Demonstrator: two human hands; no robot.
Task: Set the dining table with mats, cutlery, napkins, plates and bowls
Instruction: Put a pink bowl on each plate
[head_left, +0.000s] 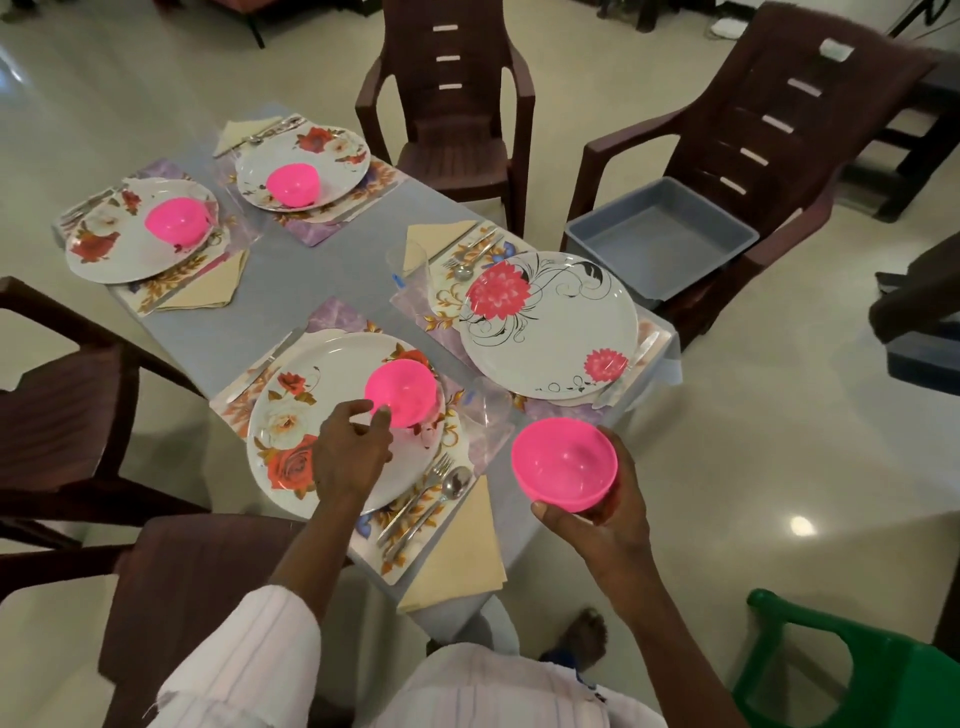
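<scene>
Four floral mats lie on the grey table (291, 291), each with a plate, cutlery and a folded napkin. Pink bowls stand on the two far plates (179, 221) (292, 184) and on the near-left plate (402, 392). My left hand (350, 452) hovers over that near-left plate (291, 415), its loosely bent fingertips touching the bowl's near rim. My right hand (605, 512) grips another pink bowl (565, 470) from below, off the table's near-right corner. The near-right plate (550, 325), with pink flowers, has no bowl on it.
Clear glasses stand by the near-right mat (408, 262) and between the two near plates (491, 410). Brown plastic chairs (447, 119) ring the table; one at right carries an empty grey tub (660, 239). A green chair (852, 670) is at the bottom right.
</scene>
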